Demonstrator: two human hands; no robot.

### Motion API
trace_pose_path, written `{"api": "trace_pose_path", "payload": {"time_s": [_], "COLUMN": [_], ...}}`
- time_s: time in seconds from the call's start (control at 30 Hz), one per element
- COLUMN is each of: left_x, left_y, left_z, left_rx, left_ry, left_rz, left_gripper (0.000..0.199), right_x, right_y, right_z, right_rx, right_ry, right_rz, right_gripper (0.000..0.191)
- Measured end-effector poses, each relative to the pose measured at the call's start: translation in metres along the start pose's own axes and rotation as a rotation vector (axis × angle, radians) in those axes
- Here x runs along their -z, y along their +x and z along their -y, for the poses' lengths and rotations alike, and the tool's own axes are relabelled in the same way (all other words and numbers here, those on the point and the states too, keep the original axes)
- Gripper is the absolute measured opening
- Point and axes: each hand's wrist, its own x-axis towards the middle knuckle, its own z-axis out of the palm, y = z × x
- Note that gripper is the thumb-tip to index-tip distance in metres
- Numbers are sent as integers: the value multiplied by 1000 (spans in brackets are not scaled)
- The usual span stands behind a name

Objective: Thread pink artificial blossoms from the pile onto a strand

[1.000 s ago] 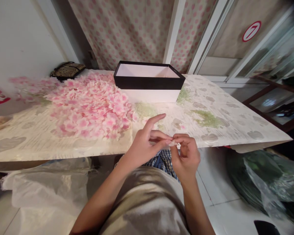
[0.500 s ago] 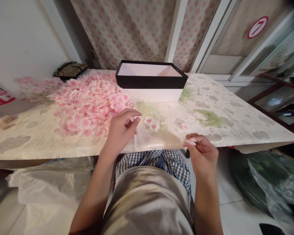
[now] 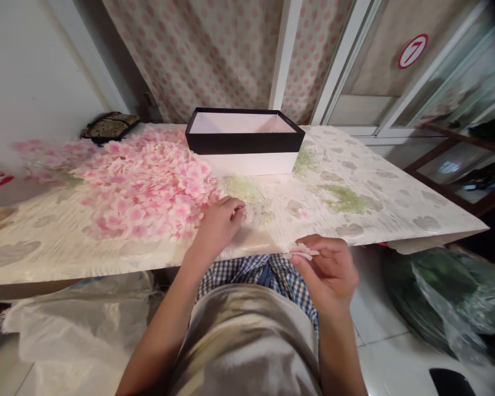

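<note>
My left hand [image 3: 223, 223] is closed over the table, its fingertips pinched at a small pale pink blossom that they mostly cover. Just left of it spreads a big pile of pink artificial petals [image 3: 148, 184]. Near the table's front edge, my right hand [image 3: 328, 269] pinches white-pink petals [image 3: 303, 251] between thumb and fingers. Thin green sprigs [image 3: 344, 198] lie on the table beyond my right hand, and a tiny pink piece [image 3: 302, 213] rests nearer to it. Paler greenery [image 3: 241, 188] lies in front of the box.
An open white box with a black rim [image 3: 245, 144] stands at the table's back. A dark patterned pouch [image 3: 111, 126] sits at the back left. The tablecloth [image 3: 396, 192] has leaf prints. Clear plastic [image 3: 449, 308] covers something green at the right.
My left hand has gone from spread fingers to a pinch where the blossoms lay. My right hand has moved slightly left and down with the petals. The whole view has shifted a little.
</note>
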Motion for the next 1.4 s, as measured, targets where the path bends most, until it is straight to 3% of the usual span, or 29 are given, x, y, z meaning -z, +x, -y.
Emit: {"api": "trace_pose_path", "payload": {"time_s": [0.13,0.23,0.33,0.4,0.57,0.83,1.07,1.4], "left_x": [17,36,48,50,45,44,43,43], "left_y": [-13,-23,-31,-34,-35,-34,-34,-33], "left_z": [-22,-45,-59,-61,-62,-66,-65,-64], "left_rx": [39,52,37,-21,-133,64,71,26], "left_ry": [-344,-573,-658,-664,-712,-874,-891,-853], "left_rz": [-38,204,487,570,542,631,658,701], "left_gripper": [15,25,22,20,8,14,22,16], "right_x": [-2,-1,1,2,3,1,1,1], "right_y": [-2,-2,-2,-3,-3,-4,-5,-4], "right_z": [7,13,20,23,23,26,24,21], "right_rx": [113,176,148,141,105,-87,-57,-47], "right_ry": [18,15,-35,-62,-27,142,97,46], "right_rz": [17,119,204,237,276,308,272,271], "right_gripper": [53,51,43,39,33,19,21,18]}}
